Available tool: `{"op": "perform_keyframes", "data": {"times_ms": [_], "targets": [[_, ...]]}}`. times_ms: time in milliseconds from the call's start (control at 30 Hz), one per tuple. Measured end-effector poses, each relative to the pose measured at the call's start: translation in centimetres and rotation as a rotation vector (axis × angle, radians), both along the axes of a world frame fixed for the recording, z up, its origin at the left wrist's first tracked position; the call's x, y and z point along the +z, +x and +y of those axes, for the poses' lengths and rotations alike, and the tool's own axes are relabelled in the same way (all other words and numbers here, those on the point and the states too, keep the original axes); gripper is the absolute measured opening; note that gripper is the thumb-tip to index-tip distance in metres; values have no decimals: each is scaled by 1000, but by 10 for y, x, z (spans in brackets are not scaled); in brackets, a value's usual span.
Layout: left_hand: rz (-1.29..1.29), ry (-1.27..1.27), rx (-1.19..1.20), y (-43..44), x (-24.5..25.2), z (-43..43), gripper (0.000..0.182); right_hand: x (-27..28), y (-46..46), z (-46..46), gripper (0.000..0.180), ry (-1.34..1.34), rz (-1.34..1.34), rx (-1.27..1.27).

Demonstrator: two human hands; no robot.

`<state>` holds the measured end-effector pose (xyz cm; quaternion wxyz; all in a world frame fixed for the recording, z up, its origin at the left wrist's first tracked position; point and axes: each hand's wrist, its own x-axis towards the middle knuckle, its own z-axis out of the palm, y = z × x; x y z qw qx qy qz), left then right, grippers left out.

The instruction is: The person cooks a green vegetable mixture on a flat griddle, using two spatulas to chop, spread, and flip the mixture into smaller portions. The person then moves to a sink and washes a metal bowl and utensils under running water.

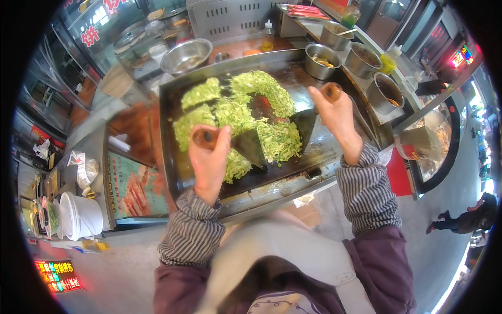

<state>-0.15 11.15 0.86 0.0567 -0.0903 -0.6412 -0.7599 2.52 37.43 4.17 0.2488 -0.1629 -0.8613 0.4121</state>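
Observation:
My left hand (pixel 211 161) grips the wooden handle of a griddle scraper (pixel 251 147), its dark wide blade angled down against the left side of a pile of shredded green vegetable (pixel 279 141). A second scraper (pixel 306 123) is in my right hand (pixel 335 117), its blade standing along the right side of the same pile. This shredded vegetable, probably cabbage, lies on a flat steel griddle (pixel 319 147). More of it forms a curved heap (pixel 270 88) at the back and looser patches (pixel 196 117) at the left.
Steel pots (pixel 322 61) stand at the griddle's back right corner and along the right-hand shelf (pixel 386 117). Behind the griddle are a steel bowl (pixel 186 57) and an oil squeeze bottle (pixel 268 37). A white bucket (pixel 80 216) sits at left. One person (pixel 466 219) is at far right.

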Motion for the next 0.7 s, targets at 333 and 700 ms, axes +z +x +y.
{"op": "perform_keyframes", "data": {"times_ms": [333, 700], "targets": [[60, -23, 11, -2, -7, -6, 20, -5, 26, -81, 29, 561, 73, 315], [-34, 126, 1, 5, -8, -29, 23, -38, 68, -95, 29, 714, -34, 388]]}}
